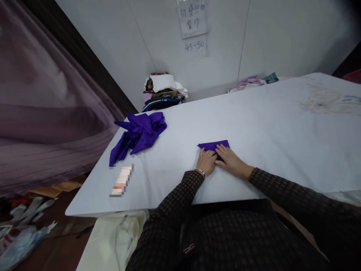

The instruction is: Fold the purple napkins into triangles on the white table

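I have both hands on the folded cloth (216, 144), which lies on the counter (254, 120) near its front edge. Left hand (206, 161): fingers released, pressing on the cloth's near left part. Right hand (230, 158): fingers released, laid flat across its near edge. The hands touch each other. A loose pile of purple cloths (141, 132) lies well apart to the left.

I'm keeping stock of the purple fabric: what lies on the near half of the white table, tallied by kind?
Folded purple cloth, under the left hand and right hand: 1
Crumpled purple heap, single pieces cannot be told apart: 1
Small blurred-out object: 1
Total: 3
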Available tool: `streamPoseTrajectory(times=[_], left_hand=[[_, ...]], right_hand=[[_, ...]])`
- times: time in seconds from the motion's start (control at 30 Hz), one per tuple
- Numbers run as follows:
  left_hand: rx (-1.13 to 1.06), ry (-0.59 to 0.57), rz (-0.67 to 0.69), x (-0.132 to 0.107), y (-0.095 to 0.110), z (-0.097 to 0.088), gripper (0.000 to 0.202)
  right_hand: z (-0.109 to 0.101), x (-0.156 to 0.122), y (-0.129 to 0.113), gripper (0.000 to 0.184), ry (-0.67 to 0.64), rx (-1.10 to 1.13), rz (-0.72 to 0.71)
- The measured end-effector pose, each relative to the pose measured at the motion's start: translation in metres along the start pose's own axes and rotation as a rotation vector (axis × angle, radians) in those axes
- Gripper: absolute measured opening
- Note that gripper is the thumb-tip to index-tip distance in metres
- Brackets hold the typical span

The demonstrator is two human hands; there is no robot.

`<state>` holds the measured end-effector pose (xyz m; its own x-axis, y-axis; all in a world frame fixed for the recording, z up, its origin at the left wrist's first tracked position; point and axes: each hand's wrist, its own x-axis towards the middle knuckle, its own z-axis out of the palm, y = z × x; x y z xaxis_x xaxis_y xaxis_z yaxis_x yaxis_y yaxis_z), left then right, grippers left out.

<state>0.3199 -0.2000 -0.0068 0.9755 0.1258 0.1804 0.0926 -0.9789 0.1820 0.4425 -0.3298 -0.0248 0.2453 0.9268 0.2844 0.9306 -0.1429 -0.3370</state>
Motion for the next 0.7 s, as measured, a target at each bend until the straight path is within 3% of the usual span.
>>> streamPoseTrajectory(times=[0.13, 0.3, 0.43, 0.5, 0.57, 0.63, 0.7], left_hand=[[-0.07, 0.021, -0.086, 0.009, -0.018, -0.005, 0.025], [-0.066, -0.014, -0.413, 0.032, -0.041, -0.01, 0.033], [0.003, 0.007, -0.526, 0.052, -0.041, -0.017, 0.032], [0.041, 0.068, -0.458, 0.061, -0.033, -0.019, 0.03], [0.052, 0.105, -0.287, 0.07, -0.023, -0.018, 0.031], [0.033, 0.053, -0.136, 0.077, -0.018, -0.011, 0.038], [0.016, -0.05, -0.138, 0.082, -0.019, -0.001, 0.048]], right_hand=[[0.009, -0.019, -0.009, 0.076, -0.076, -0.138, -0.031], [0.007, -0.021, -0.009, 0.079, -0.067, -0.188, -0.031], [0.006, -0.02, -0.01, 0.079, -0.074, -0.19, -0.03], [0.006, -0.019, -0.011, 0.079, -0.077, -0.187, -0.032], [0.006, -0.019, -0.011, 0.08, -0.081, -0.18, -0.031], [0.006, -0.019, -0.011, 0.081, -0.086, -0.169, -0.027], [0.006, -0.019, -0.011, 0.081, -0.088, -0.157, -0.022]])
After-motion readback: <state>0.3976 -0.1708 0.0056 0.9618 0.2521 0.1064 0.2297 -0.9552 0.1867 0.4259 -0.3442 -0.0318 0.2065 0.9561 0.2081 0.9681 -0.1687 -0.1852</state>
